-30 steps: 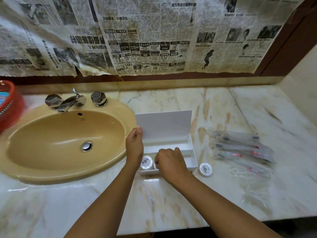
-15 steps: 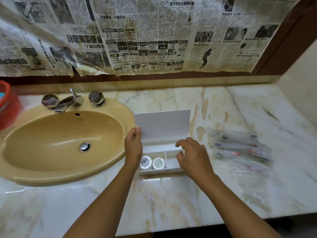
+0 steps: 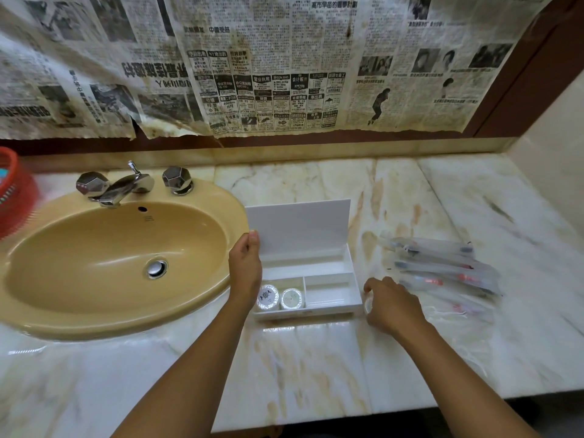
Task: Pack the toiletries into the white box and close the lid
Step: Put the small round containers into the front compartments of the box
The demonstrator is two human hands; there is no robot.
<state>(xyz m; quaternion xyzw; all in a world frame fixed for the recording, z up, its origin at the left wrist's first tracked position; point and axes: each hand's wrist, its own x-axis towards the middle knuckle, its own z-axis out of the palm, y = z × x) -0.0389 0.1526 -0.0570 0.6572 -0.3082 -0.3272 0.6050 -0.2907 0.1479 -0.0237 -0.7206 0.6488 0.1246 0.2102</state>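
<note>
Backdrop: Yellowed newspaper (image 3: 284, 64) papers the wall across the top of the frame, above a marble bench (image 3: 316, 358).
Left of frame: we see a mustard sink (image 3: 120, 267) with a chrome tap (image 3: 123, 188); a red basket (image 3: 12, 191) sits at the far left edge.
White box (image 3: 331, 292): centre of the frame on the bench, its lid (image 3: 300, 229) standing upright, two round white discs (image 3: 278, 298) side by side in its lower-left compartment.
Left hand (image 3: 245, 267): thumb and fingers pinch the lid's left edge.
Right hand (image 3: 392, 305): just right of the box, fingers curled round a third round disc (image 3: 367, 304) on the bench.
Right of frame: clear-wrapped toothbrush packets (image 3: 442, 270) lie piled on the bench, beside the right hand.
</note>
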